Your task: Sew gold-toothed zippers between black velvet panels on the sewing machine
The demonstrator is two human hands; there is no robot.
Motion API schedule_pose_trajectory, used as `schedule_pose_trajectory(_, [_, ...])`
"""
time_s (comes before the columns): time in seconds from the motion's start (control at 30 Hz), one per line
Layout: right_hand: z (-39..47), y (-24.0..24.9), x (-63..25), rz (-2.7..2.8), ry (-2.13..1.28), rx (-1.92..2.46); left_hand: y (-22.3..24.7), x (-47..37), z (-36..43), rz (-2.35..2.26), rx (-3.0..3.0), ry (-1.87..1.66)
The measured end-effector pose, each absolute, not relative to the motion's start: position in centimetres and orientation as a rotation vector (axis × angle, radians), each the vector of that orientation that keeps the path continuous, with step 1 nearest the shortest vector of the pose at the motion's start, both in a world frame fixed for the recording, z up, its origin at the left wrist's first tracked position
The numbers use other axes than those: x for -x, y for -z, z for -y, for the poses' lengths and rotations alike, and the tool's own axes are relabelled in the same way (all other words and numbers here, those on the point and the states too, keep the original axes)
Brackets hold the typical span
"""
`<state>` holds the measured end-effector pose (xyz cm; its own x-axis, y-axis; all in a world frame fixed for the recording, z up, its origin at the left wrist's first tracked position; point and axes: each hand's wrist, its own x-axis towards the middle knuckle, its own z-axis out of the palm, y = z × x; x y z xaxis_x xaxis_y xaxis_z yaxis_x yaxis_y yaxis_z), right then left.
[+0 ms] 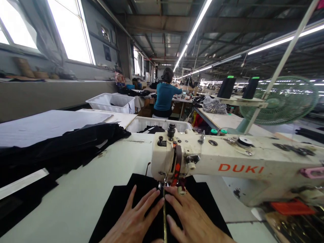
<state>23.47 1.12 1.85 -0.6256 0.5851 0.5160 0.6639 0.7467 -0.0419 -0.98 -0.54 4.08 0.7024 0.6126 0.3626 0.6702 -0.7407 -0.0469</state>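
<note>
Black fabric (pixel 113 206) lies flat on the pale sewing table, its far edge under the head of a white sewing machine (pixel 202 158) lettered DUKI. A narrow gold-coloured strip (pixel 165 222), which looks like metal zipper teeth, runs down the fabric's middle toward the presser foot (pixel 164 185). To the left of the strip, my left hand (pixel 139 217) rests flat on the fabric, fingers spread. My right hand (pixel 191 214) lies on the other side, palm down, fingertips close to the foot and beside the strip. The needle tip is too small to make out.
Dark fabric pieces (pixel 63 148) are heaped at left by a white board (pixel 50 126). White bins (pixel 111 103) stand beyond the table. Thread cones (pixel 226 88) and a green fan (pixel 278 99) are at right. A person in a blue top (pixel 164 96) sits ahead.
</note>
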Motion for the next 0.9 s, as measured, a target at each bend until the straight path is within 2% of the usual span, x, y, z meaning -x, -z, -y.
schedule_pose_trajectory(0.23, [-0.6, -3.3, -23.5, 2.408, 0.228, 0.959, -2.7, 1.2, -0.1, 0.948, 2.752, 0.484])
schedule_pose_trajectory(0.9, [-1.0, -2.2, -23.3, 2.426, 0.263, 0.954, -2.6, 1.4, -0.6, 0.96, 2.757, 0.404])
